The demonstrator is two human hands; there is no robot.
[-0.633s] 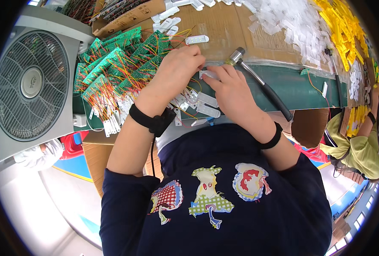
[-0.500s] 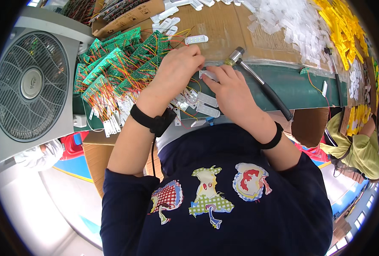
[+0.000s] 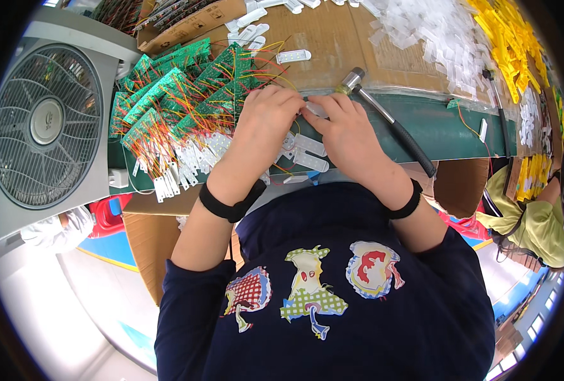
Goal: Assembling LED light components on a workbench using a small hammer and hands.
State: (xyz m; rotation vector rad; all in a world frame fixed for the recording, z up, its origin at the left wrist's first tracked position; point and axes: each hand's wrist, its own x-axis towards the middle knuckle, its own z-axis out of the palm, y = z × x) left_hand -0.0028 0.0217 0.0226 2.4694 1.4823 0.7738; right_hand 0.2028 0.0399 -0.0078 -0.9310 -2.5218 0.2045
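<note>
My left hand [image 3: 266, 120] and my right hand [image 3: 345, 130] meet over the green mat, fingertips almost touching. Between the right thumb and fingers shows a small translucent white plastic piece [image 3: 317, 109], partly covered by them. The left fingers are bent and pinched at its left end; whatever they grip is hidden. Just below the hands lie clear plastic covers [image 3: 310, 145] and white LED strips with thin wires. Left of my left hand is a heap of green circuit boards [image 3: 155, 95] with red and yellow wires and white LED strips [image 3: 167, 181].
A black-handled hammer [image 3: 393, 124] lies right of my right hand. A finished-looking white lamp piece [image 3: 293, 56] rests on cardboard [image 3: 339, 38]. Heaps of clear plastic pieces [image 3: 434, 44] and yellow pieces [image 3: 504, 38] are at far right. A box fan [image 3: 47, 127] stands left.
My left hand has shifted slightly down and its forearm has swung right, bringing its fingertips to the plastic piece. The right hand has barely moved.
</note>
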